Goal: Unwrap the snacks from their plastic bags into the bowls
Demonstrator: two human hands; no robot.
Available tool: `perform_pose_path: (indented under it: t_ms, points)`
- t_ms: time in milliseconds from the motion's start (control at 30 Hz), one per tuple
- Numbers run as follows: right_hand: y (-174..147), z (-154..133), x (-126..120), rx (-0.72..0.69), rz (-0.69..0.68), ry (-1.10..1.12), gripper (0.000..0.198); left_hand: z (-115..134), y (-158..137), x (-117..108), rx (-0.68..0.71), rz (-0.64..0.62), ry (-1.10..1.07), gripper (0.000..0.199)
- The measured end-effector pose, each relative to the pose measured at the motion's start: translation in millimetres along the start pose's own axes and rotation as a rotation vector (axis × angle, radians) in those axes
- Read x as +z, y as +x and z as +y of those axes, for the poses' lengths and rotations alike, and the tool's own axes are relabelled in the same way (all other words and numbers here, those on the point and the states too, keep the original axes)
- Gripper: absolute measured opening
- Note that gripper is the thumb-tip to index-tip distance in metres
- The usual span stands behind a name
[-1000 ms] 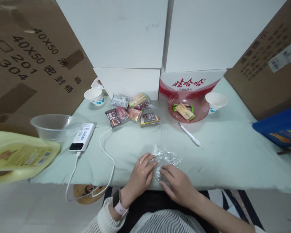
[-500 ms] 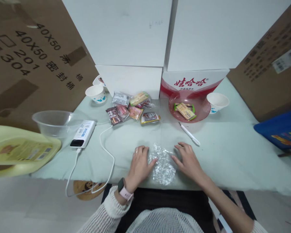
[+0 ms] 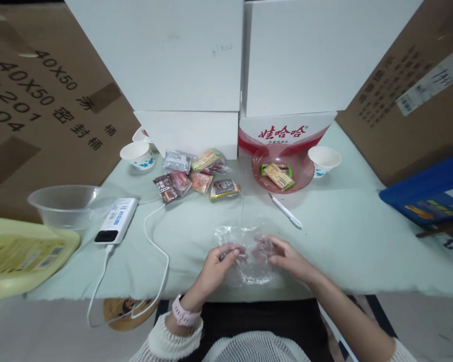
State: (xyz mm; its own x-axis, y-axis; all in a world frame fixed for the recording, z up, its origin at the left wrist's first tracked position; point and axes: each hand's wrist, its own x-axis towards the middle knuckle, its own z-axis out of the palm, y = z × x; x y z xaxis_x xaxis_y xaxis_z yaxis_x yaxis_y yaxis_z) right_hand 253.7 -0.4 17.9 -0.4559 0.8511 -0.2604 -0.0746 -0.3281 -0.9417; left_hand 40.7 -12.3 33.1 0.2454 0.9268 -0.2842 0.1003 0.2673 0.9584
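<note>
A thin, crinkled clear plastic bag is spread near the table's front edge, between my hands. My left hand pinches its left side, with fingers showing through the film and the thumb on top. On the right side, my right hand has its fingertips behind or inside the film, thumb in front. Beyond the right hand lies a slim white-handled tool with a small dark hooked tip. A translucent pink bowl behind it holds green-edged snack packets.
Several wrapped snacks lie at the back middle. Paper cups stand at the back left and right. On the left are a clear bowl, a white power bank with a cable, and a yellow jug. Boxes enclose the back.
The crumpled bag has been opened out flatter. My hands have gone from lying beside it to gripping its two sides. The view has shifted slightly.
</note>
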Motion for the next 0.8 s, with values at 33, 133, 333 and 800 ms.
perform_pose_path:
  t_ms: [33,133,333,800]
  points:
    - [1,2,1,0.055,0.000,-0.011,0.050,1,0,1,0.002,-0.029,0.010,0.031]
    - [0,6,3,0.116,0.099,0.001,0.039,3,1,1,-0.054,-0.134,0.044,0.034]
    - [-4,11,-6,0.124,0.083,0.235,0.027,12,-6,-9,-0.099,-0.260,-0.085,0.034]
    - [-6,0,6,-0.060,0.157,-0.088,0.034,18,-14,1,0.015,-0.134,-0.031,0.065]
